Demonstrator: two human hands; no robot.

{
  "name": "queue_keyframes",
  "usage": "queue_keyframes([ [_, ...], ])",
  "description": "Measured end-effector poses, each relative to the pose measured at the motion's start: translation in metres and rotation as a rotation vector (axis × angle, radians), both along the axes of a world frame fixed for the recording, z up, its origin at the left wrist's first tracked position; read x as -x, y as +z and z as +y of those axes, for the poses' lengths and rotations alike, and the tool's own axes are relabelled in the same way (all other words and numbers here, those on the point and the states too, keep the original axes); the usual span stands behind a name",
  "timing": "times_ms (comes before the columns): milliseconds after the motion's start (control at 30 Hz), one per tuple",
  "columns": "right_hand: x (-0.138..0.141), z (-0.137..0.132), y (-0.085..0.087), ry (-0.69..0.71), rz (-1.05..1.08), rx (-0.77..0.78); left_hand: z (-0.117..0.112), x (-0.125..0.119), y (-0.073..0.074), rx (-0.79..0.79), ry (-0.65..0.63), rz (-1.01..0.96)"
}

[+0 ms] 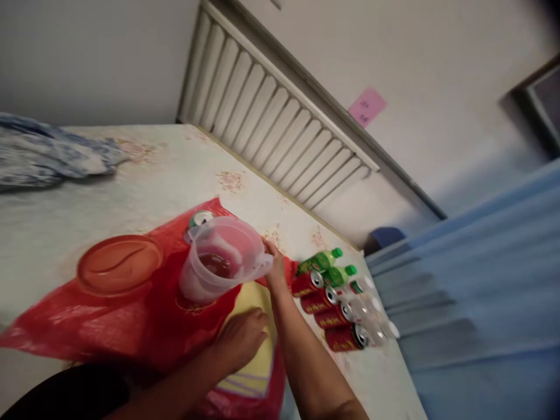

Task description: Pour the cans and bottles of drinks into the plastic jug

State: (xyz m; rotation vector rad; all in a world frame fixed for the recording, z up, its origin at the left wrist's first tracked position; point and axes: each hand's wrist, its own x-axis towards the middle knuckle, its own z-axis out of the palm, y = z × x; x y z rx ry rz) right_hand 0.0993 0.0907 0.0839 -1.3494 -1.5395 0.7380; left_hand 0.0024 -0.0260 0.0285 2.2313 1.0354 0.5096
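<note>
A translucent plastic pitcher (192,280) with some dark liquid in it stands tilted in view over a red plastic sheet (87,326). My right hand (275,268) is closed on its handle at the right side. Lower down, my left hand (247,338) lies on a folded yellow cloth (256,297) with its fingers curled; whatever they may hold is hidden. Left of the pitcher is a round orange-red lid or plate (120,265). Just behind the pitcher's rim shows the top of a can (202,219).
To the right stand several red cans (332,315), two green-labelled bottles (324,259) and several clear bottles (371,318). A blue-and-white cloth (52,154) lies at the far left of the flowered tablecloth (166,169). A radiator (271,111) and a blue curtain (490,291) border the table.
</note>
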Motion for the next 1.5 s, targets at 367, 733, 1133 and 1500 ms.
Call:
queue_keyframes([
  [367, -0.144, -0.217, -0.063, -0.634, 0.079, 0.018, 0.009, -0.001, -0.016, -0.049, -0.054, -0.063],
  [733, -0.236, -0.219, -0.080, -1.153, 0.077, -0.068, 0.016, -0.003, -0.025, -0.076, -0.108, -0.030],
  [1133, -0.234, -0.219, -0.075, -1.084, -0.002, -0.014, 0.014, -0.002, -0.016, -0.033, -0.100, -0.003],
  [1500, -0.218, -0.218, -0.066, -0.977, 0.114, -0.002, 0.013, -0.001, -0.020, -0.056, -0.103, -0.030],
])
